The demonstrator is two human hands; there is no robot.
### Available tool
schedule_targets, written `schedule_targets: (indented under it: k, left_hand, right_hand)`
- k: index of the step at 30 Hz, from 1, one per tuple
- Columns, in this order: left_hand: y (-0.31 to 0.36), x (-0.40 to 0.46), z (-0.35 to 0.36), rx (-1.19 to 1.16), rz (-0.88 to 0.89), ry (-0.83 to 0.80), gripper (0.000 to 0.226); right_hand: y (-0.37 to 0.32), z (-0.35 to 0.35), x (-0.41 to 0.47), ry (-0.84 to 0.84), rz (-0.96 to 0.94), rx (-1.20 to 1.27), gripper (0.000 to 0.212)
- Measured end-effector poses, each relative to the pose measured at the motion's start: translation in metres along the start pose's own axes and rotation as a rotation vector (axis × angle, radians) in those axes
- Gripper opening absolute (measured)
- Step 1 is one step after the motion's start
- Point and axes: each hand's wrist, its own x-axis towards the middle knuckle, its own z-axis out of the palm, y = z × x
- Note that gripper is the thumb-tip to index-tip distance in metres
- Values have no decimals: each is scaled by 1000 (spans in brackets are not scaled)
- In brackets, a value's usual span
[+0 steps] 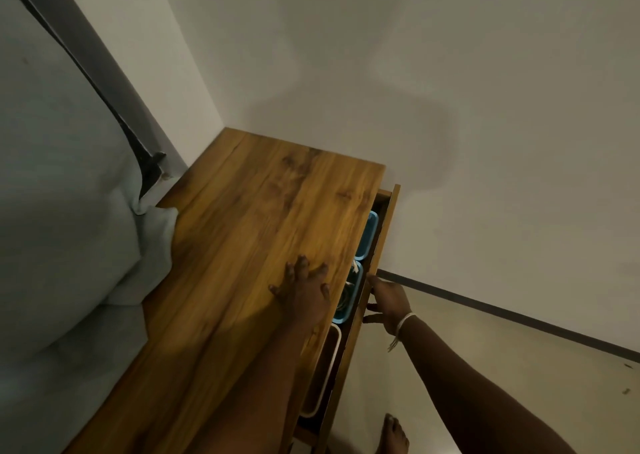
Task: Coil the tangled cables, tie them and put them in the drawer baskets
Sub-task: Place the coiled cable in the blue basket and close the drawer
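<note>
Both forearms are bare, with no sleeves. A white string bracelet (403, 324) circles the right wrist, loose ends dangling toward six o'clock. One bare foot (393, 434) shows at five o'clock.

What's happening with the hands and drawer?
Left hand flat on cabinet top. Right hand grips drawer front. Drawer slightly open, blue baskets inside.

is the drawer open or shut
Partly open: the drawer front stands off the cabinet, blue baskets showing in the gap; right hand grips it.

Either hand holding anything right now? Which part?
Right hand grips the drawer front at its top edge, fingers curled over it. Left hand holds nothing; it rests flat, fingers spread, on the wooden dresser top.
</note>
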Motion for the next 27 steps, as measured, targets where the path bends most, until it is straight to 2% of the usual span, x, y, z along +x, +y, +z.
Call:
schedule_targets:
  k: [7, 13, 18, 22, 24, 27]
  left_hand:
    - [5, -1, -1, -25, -17, 13, 52]
    - [5, 0, -2, -53, -27, -13, 52]
    - [5, 0, -3, -51, -23, -15, 51]
    - [7, 0, -3, -33, -33, -19, 54]
    - [8, -2, -3, -30, -33, -13, 59]
    - [11, -7, 0, 15, -26, -31, 83]
  right_hand:
    - [-5, 18, 3, -43, 16, 41, 27]
    - [-7, 41, 6, -101, 26, 44, 36]
    - [-9, 51, 10, -78, 37, 30, 47]
    - [-12, 51, 8, -71, 47, 37, 48]
    - [-12, 50, 8, -83, 46, 33, 48]
    - [-14, 47, 3, -110, 39, 31, 43]
